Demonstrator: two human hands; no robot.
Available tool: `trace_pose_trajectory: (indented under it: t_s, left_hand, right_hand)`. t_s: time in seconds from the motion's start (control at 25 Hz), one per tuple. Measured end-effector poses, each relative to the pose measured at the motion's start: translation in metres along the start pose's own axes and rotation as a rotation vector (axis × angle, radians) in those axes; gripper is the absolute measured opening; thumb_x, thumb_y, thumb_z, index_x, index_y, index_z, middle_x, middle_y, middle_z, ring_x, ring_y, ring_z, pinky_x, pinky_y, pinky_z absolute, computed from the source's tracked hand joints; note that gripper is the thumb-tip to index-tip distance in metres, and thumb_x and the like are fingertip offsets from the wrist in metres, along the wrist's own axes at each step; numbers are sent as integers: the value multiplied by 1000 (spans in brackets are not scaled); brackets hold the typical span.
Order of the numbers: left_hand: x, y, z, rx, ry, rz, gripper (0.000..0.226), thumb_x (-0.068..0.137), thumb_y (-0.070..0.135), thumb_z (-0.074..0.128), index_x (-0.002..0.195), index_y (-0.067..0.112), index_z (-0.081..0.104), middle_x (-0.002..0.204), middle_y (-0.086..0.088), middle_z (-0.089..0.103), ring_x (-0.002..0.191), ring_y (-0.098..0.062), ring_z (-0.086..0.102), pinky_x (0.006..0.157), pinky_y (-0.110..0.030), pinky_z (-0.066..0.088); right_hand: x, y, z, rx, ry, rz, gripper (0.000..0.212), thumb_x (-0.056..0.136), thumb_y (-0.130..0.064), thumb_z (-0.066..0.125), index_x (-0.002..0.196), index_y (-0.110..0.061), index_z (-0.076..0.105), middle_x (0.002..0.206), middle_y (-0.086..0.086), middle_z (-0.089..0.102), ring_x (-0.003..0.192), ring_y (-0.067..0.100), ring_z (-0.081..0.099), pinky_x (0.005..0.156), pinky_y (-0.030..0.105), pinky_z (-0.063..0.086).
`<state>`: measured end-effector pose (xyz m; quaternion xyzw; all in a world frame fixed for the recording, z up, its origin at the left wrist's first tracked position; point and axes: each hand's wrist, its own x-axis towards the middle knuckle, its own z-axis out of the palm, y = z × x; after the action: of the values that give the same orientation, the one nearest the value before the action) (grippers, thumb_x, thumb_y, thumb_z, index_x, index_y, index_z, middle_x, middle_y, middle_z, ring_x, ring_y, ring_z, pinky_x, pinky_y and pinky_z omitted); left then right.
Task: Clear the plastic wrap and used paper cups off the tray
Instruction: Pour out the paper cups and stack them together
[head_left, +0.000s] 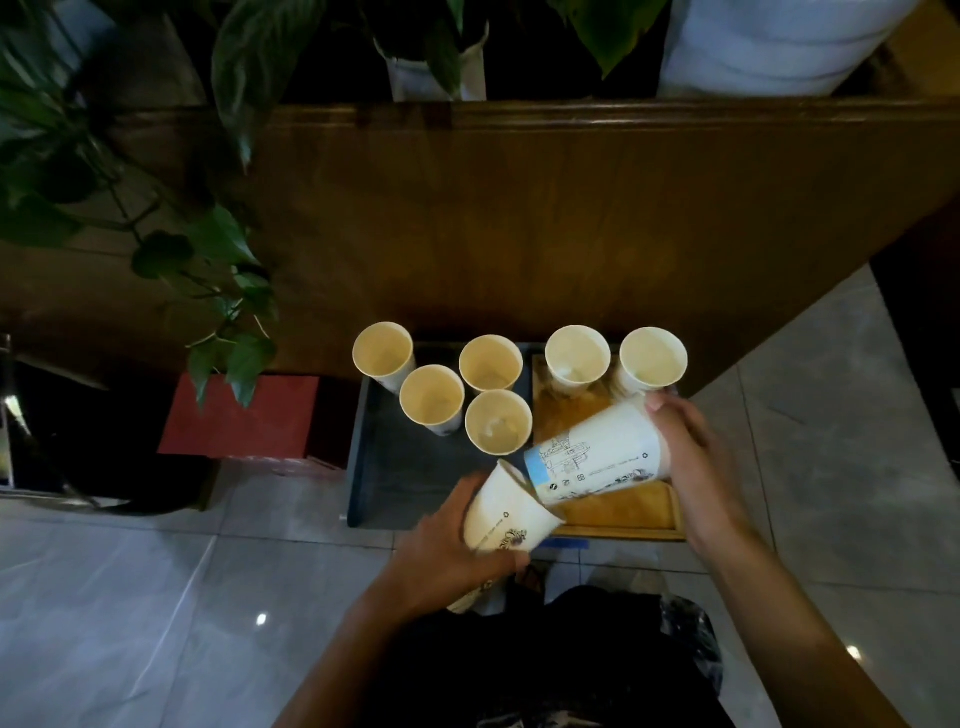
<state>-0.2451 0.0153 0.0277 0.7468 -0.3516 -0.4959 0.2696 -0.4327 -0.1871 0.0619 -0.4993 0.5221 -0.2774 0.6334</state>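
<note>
Several white paper cups stand upright on two trays on the floor: some on a dark tray (384, 467), among them one cup (497, 420), and two on a wooden tray (623, 512), one of them at its far right (652, 359). My right hand (691, 447) holds a printed paper cup (597, 457) tipped on its side, its mouth toward the left. My left hand (447, 551) grips another paper cup (506, 512), tilted, with its mouth up against the right-hand cup. No plastic wrap is visible.
A dark wooden panel (519, 223) rises just behind the trays. A red box (239, 415) sits left of the dark tray under leafy plants (197, 249). A black plastic bag (597, 649) lies open below my hands. Grey floor tiles (130, 597) surround everything.
</note>
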Motion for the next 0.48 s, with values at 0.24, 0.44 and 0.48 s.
trace_pose_trajectory:
  t_s: [0.24, 0.44, 0.48]
  left_hand:
    - [-6, 6, 2, 40, 3, 30, 100, 58, 82, 74, 140, 66, 18, 125, 32, 54, 110, -3, 60, 88, -32, 60]
    - [-13, 9, 3, 169, 33, 91, 101, 51, 87, 74, 133, 67, 19, 118, 35, 51, 105, 3, 56, 84, -23, 57]
    - [-14, 9, 3, 192, 40, 90, 98, 50, 88, 72, 129, 69, 18, 116, 37, 49, 104, 4, 54, 83, -21, 56]
  right_hand:
    - [-10, 11, 10, -108, -121, 67, 44, 68, -75, 58, 105, -54, 71, 103, -3, 74, 97, 18, 70, 73, 31, 54]
    - [-15, 9, 17, -88, -181, 96, 39, 63, -67, 56, 95, -53, 73, 93, 2, 74, 91, 27, 68, 70, 32, 49]
    - [-16, 8, 18, -85, -200, 105, 40, 62, -68, 58, 95, -51, 74, 91, 0, 75, 92, 26, 68, 71, 33, 48]
